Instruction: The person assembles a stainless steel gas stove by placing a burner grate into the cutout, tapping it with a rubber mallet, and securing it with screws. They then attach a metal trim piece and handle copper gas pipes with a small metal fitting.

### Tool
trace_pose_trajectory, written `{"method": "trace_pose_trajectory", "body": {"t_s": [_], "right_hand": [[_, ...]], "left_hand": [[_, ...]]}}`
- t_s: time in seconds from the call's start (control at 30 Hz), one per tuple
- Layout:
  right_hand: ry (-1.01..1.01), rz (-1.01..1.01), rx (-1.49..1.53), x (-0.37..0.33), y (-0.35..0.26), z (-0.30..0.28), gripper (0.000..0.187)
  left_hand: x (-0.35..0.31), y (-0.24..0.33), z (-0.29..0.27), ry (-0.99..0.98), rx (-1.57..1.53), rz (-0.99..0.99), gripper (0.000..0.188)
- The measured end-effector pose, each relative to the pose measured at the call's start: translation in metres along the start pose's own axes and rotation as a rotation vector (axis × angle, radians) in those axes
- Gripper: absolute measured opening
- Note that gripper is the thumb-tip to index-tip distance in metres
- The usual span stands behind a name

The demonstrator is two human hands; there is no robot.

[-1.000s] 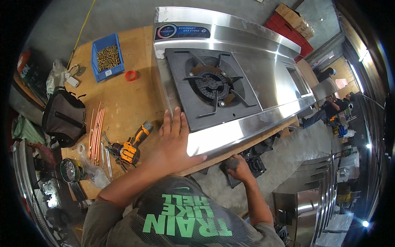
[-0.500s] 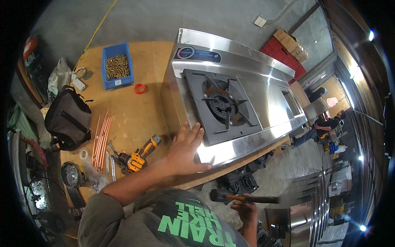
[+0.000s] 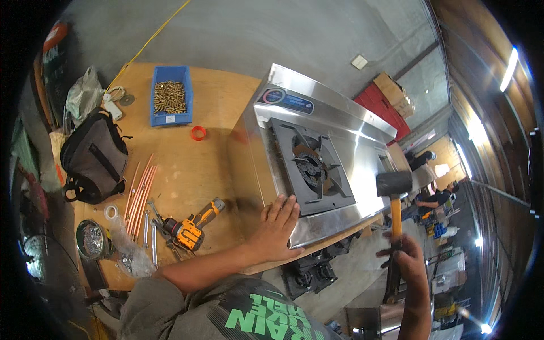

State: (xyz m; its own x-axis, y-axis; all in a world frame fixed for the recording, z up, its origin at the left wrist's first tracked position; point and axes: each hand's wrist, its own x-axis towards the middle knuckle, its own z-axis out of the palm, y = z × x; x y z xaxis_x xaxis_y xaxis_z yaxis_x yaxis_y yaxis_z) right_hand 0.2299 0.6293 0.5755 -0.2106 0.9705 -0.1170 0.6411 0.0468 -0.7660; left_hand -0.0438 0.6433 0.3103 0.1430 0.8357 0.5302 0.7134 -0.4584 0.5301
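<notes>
Head view: near drill point(image 3: 190, 231) and wrenches point(image 3: 154, 243), left fingers point(image 3: 290, 209) lie outspread on stove point(image 3: 360, 150), right fingers point(image 3: 384, 253) wrap mallet point(image 3: 396, 214).

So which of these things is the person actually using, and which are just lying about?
In use, it seems:
- mallet, held in the right fingers
- steel stove, left fingers resting on its near corner

Apparently just lying about:
- blue bin of brass-coloured pieces
- red ring
- yellow drill
- copper-coloured rods
- grey bag
</notes>
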Motion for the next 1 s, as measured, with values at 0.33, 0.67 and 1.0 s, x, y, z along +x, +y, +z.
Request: {"method": "trace_pose_trajectory", "body": {"t_s": [0.33,0.67,1.0], "right_hand": [[-0.15,-0.74,-1.103,0.134,-0.104,0.134,0.06],[-0.178,-0.642,-1.618,0.23,-0.16,0.204,0.071],[-0.124,-1.41,-1.099,0.167,-0.212,0.258,0.07]], "left_hand": [[-0.008,-0.009,0.012,0.223,-0.139,0.107,0.088],[-0.004,-0.014,0.007,0.281,-0.187,0.186,0.085],[-0.005,-0.014,0.003,0.173,-0.119,0.15,0.082]]}}
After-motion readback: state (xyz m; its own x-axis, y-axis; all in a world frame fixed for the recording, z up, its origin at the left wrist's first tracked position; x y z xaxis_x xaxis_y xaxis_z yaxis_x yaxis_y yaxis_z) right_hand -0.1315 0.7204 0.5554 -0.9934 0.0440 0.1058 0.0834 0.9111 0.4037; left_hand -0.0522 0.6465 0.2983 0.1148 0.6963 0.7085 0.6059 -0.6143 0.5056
